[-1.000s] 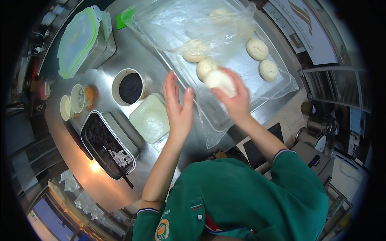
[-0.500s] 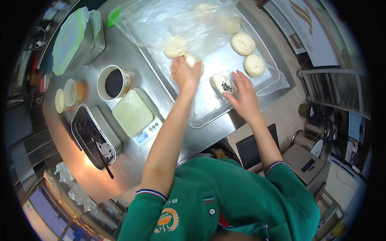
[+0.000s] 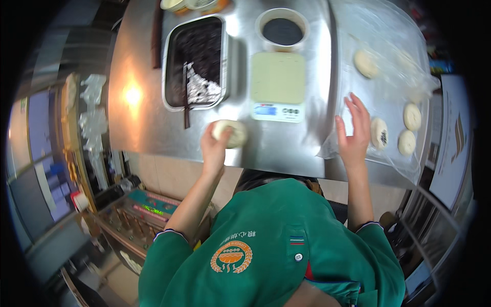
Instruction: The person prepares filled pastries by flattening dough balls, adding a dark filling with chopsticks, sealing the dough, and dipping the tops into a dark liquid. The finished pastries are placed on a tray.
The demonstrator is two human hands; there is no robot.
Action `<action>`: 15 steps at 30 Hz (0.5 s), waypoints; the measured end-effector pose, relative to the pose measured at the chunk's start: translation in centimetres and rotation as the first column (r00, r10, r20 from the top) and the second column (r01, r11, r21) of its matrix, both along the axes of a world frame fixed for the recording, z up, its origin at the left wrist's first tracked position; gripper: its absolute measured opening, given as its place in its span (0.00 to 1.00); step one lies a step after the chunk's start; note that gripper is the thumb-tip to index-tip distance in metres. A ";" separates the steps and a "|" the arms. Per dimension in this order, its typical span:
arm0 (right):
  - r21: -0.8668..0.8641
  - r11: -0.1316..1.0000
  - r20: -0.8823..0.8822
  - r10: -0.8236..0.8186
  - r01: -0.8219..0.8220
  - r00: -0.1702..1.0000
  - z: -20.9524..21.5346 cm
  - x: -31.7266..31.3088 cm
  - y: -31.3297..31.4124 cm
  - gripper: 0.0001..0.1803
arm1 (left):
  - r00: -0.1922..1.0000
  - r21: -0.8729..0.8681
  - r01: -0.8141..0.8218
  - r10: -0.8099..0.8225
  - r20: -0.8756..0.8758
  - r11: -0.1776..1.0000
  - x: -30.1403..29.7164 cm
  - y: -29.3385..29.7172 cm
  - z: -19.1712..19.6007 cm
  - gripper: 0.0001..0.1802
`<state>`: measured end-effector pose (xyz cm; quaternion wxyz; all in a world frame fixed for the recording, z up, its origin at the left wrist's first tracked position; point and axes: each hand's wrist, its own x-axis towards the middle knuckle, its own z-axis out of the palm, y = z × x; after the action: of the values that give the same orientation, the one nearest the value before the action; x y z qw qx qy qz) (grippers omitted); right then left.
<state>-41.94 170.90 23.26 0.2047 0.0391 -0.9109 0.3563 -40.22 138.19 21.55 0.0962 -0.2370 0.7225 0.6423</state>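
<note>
A pale round dough piece is held in my left hand, thumb over it, above the steel table near its front edge. This dough piece looks a little blurred. My right hand is empty, its fingers apart, over the near left part of the plastic-lined tray. Just right of it lies a dough piece with dark specks on top. Two plain dough pieces, one farther and one nearer, sit beyond it to the right. Another dough piece lies farther back, partly by the clear plastic sheet.
Left of centre stands a metal container of dark filling, with dark sticks leaning in it. A kitchen scale lies between container and tray, with a tub of dark contents behind. The steel table's front edge runs close to my body.
The view has turned toward the left side of the table. My left hand has carried a dough piece off the tray to the left. My right hand has moved away from the specked dough.
</note>
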 end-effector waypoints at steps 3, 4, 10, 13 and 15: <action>-0.041 0.946 -0.012 0.321 -0.321 0.947 0.4 -0.9 -7.0 0.22 | 0.905 -0.554 -0.061 -0.189 -0.382 0.830 2.6 -5.1 -0.7 0.27; -0.042 0.908 -0.011 0.417 -0.417 0.909 0.4 -0.9 -9.2 0.22 | 0.826 -0.735 -0.033 -0.396 -0.402 0.677 3.4 -6.3 -1.4 0.32; -0.046 0.737 0.058 0.676 -0.675 0.735 -0.8 0.9 -16.6 0.21 | 0.799 -0.870 0.039 -0.538 -0.269 0.492 1.9 -11.4 -3.4 0.30; -0.028 0.717 0.160 0.691 -0.697 0.705 -2.2 1.5 -18.5 0.20 | 0.808 -0.912 0.195 -0.586 -0.059 0.360 0.3 -9.3 -4.9 0.33; -0.026 0.703 0.218 0.698 -0.711 0.682 -2.9 1.8 -19.6 0.24 | 0.797 -0.930 0.248 -0.603 0.037 0.271 0.1 -9.2 -5.9 0.36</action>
<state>-40.14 151.26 20.35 -0.0473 0.3540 -0.8525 0.3818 -40.13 129.01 15.64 0.0037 0.0664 0.9899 0.1249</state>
